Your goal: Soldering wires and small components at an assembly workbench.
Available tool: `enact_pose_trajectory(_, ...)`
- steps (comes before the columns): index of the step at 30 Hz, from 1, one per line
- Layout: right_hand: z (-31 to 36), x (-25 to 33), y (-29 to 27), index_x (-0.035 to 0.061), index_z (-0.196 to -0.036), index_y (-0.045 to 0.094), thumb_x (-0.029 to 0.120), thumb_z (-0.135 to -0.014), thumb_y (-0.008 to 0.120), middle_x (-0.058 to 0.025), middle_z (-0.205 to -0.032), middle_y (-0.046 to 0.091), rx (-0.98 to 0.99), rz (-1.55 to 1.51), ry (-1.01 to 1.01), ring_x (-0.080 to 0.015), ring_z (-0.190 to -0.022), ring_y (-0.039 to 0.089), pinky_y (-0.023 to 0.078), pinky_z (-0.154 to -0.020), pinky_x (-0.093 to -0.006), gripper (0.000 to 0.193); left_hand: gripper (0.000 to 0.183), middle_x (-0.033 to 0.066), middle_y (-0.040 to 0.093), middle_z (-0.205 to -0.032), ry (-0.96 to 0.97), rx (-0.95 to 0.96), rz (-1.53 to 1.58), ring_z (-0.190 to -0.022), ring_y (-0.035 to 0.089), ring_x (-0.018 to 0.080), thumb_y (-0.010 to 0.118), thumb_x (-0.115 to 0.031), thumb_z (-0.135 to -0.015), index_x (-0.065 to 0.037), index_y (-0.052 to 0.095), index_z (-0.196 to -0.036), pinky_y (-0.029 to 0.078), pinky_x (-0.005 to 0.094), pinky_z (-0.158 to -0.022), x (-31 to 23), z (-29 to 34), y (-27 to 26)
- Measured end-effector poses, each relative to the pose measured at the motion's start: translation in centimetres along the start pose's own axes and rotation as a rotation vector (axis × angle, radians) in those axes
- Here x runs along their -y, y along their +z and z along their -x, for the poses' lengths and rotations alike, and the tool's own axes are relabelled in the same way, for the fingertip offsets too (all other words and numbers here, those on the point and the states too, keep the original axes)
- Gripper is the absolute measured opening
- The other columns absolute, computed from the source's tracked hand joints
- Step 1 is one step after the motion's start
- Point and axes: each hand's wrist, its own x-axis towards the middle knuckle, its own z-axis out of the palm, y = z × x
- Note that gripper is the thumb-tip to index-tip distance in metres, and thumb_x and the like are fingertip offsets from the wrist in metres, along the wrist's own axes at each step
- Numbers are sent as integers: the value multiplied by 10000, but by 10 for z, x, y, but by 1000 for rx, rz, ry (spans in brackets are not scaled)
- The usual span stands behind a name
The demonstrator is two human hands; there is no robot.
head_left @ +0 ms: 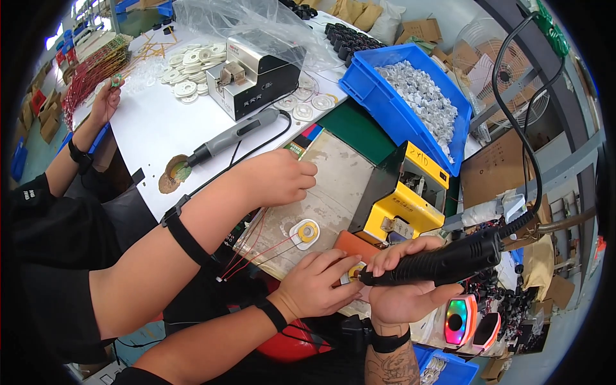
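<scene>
Between the two hands: a small round part (352, 274), yellow and white, mostly covered by fingers, held at the near side of the worn grey surface (337, 160).
Left hand: the left hand (319, 283) is closed, its fingers curled around the round part and apparently steadying it.
Right hand: the right hand (403, 300) is turned palm up and grips a black driver (449, 258), fingers wrapped over its front end, thumb stretched out along the near side.
Driver tip: points left into the round part; whether it has seated in anything is hidden.
Step in hand: judging by the pose, fastening on the round part, tool and piece brought together.
Next move: seems to call for keeping the tip square to the part and the left fingers clear of it.
Wired disc: a white disc with a yellow centre (305, 233) and red leads lies on the surface, to the left and farther off.
Yellow box: a yellow and black machine (405, 199) stands beyond the hands.
Co-worker: another person's hand (282, 178) rests over the far left part of the surface, fingers curled, contents unclear.
</scene>
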Motion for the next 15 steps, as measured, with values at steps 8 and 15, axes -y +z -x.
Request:
enact_pose_trajectory(8, 1, 1, 0, 45, -1026, 425, 943, -813, 369, -96, -746, 518, 22, 47, -21, -211, -602, 555, 504, -573, -357, 925, 255, 56, 647, -1263, 4, 26, -8, -1154, 596, 255, 777, -300, -781, -219, 723, -1017, 488, 363, -890, -1, -4, -2)
enact_pose_trajectory(15, 10, -2, -2, 54, -994, 405, 954, -771, 428, -86, -769, 525, 125, 196, -13, -189, -637, 562, 510, -602, -344, 927, 263, 73, 656, -1198, 26, -4, 11, -1118, 610, 285, 821, -288, -723, -185, 712, -938, 497, 393, -846, 1, -6, 1)
